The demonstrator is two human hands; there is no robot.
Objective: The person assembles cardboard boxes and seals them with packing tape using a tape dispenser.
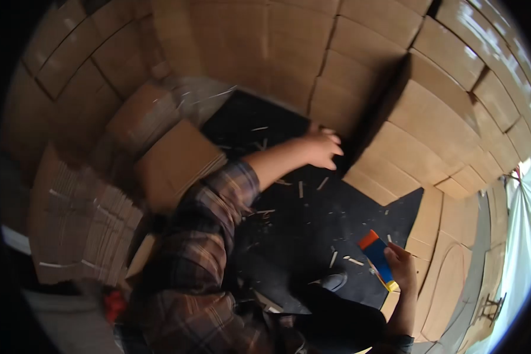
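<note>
My left hand (324, 148) reaches out over the dark floor mat (304, 224), its fingers apart and slightly curled, with nothing in them. Nearest to it is the lower edge of the brown cardboard stack (419, 130) on the right. Low on the right, my right hand (401, 265) is closed round a flat blue object with an orange end and a yellow end (376, 255); I cannot tell its kind. Behind that hand are more cardboard pieces (445, 289).
Stacked cardboard (248, 47) walls in the far side. On the left lie a bundle of flattened cardboard (82, 218) and a cardboard block (180, 165). Small pale scraps (301, 189) litter the mat. A shoe (334, 282) shows near the bottom, and pale sheeting (522, 218) hangs far right.
</note>
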